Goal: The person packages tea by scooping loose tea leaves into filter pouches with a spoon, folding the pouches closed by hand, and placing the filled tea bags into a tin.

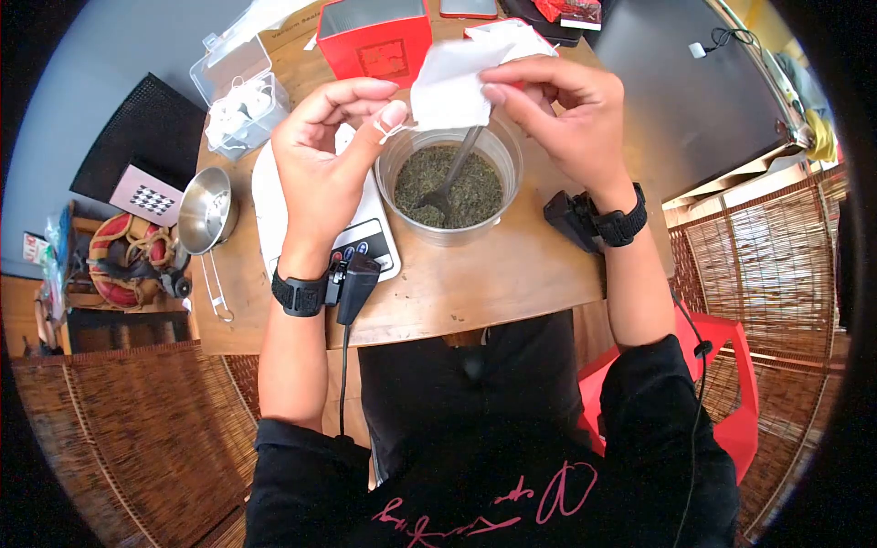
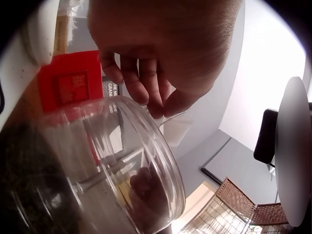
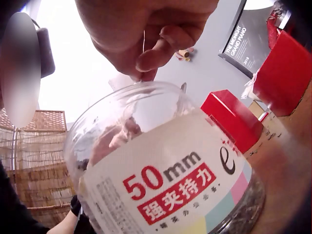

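— What is lying on the brown wooden table (image 1: 475,283) right now?

— The biggest thing near the hands is a flat white kitchen scale (image 1: 274,228), sitting on the left. Just beside it a round clear plastic tub (image 1: 449,187) is standing upright, holding dark green dried leaves (image 1: 470,196), with a metal spoon (image 1: 454,173) leaning inside. A red rectangular box (image 1: 375,41) is standing behind it.

— And what are the hands holding?

— A small white paper filter bag (image 1: 449,87), thin, soft and slightly creased. It is hanging in the air directly above the tub's mouth, not touching the rim.

— How are the fingers lying?

— The left hand (image 1: 324,164) is pinching the bag's left lower corner between thumb and forefinger, the other fingers curling loosely. The right hand (image 1: 566,119) is pinching the bag's right edge with narrow fingertips (image 1: 498,94).

— Is the bag's mouth open?

— I cannot tell; the wrist views are showing mostly the tub wall.
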